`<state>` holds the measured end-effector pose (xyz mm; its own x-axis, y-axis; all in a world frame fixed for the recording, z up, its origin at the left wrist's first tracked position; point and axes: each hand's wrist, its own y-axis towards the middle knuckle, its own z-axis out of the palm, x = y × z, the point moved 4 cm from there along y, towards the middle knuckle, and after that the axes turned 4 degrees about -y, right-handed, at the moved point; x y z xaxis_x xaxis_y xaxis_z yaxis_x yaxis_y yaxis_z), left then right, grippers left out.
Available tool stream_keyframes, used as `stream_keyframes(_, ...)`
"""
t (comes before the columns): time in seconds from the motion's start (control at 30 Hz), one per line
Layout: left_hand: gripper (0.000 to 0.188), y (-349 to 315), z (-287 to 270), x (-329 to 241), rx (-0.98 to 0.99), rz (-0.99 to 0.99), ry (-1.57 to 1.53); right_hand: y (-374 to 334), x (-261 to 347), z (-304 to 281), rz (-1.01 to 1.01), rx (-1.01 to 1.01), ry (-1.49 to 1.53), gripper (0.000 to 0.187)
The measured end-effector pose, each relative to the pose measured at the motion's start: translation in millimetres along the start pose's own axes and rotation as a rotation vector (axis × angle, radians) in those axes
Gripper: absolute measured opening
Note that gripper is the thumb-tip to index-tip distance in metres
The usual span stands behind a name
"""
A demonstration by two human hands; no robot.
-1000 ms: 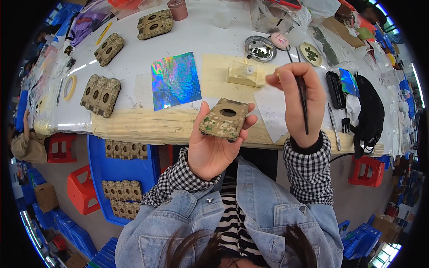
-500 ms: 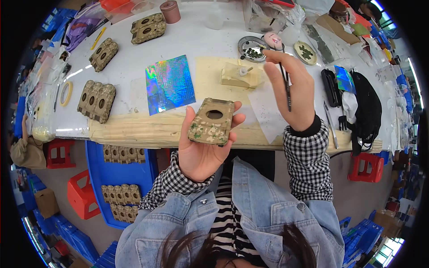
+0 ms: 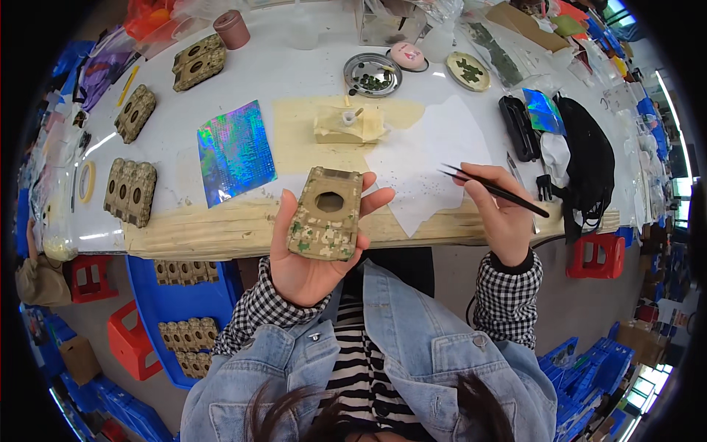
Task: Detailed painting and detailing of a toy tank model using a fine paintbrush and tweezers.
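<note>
My left hand (image 3: 300,278) cradles a camouflage model tank hull (image 3: 322,230) from below, thumb on one side and fingers along the other. The round hole in its top faces up, and green and tan square patches cover the surface. In my right hand (image 3: 504,228) is a pair of black tweezers (image 3: 508,195), pinched between thumb and fingers. Their fine tips point left, apart from the hull, over a white paper sheet (image 3: 434,144) strewn with tiny dark specks. Whether anything sits between the tips is too small to tell.
A block with a small cup (image 3: 328,135) stands beyond the hull, near a shiny holographic sheet (image 3: 236,155). Farther back are a clear dish of dark green bits (image 3: 353,65) and a round dish (image 3: 480,86). More hulls (image 3: 131,193) lie left; a blue tray (image 3: 173,295) holds several below.
My right hand has come down and swung the tweezers from upright to nearly level, tips pointing left. The view has shifted right, and the hull now shows more of its top.
</note>
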<state>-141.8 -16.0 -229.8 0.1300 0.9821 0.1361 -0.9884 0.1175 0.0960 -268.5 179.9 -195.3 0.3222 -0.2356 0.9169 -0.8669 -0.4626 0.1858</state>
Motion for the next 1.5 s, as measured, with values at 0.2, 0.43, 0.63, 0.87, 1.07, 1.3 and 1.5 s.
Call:
stream_keyframes(0.2, 0.076, 5, 1, 9, -0.053, -0.042, 0.045, 4, -21, 5, 0.095, 0.07, 0.152, 0.018)
stream_keyframes(0.43, 0.069, 13, -4, 16, -0.096, 0.001, 0.185, 9, -26, 8, 0.154, 0.095, 0.17, 0.021)
stream_keyframes(0.63, 0.066, 20, -9, 21, -0.07, -0.03, 0.321, 12, -28, 9, 0.191, 0.111, 0.136, 0.023)
stream_keyframes(0.87, 0.064, 21, -11, 21, -0.111, -0.029, 0.372, 15, -29, 11, 0.179, 0.141, 0.044, 0.022)
stream_keyframes(1.07, 0.064, 21, -11, 20, -0.124, -0.029, 0.375, 16, -29, 12, 0.146, 0.146, 0.04, 0.022)
stream_keyframes(1.3, 0.062, 21, -11, 20, -0.138, -0.026, 0.346, 16, -29, 11, 0.162, 0.152, 0.022, 0.023)
stream_keyframes(1.5, 0.06, 21, -13, 20, -0.134, -0.028, 0.34, 16, -30, 12, 0.155, 0.149, 0.028, 0.022)
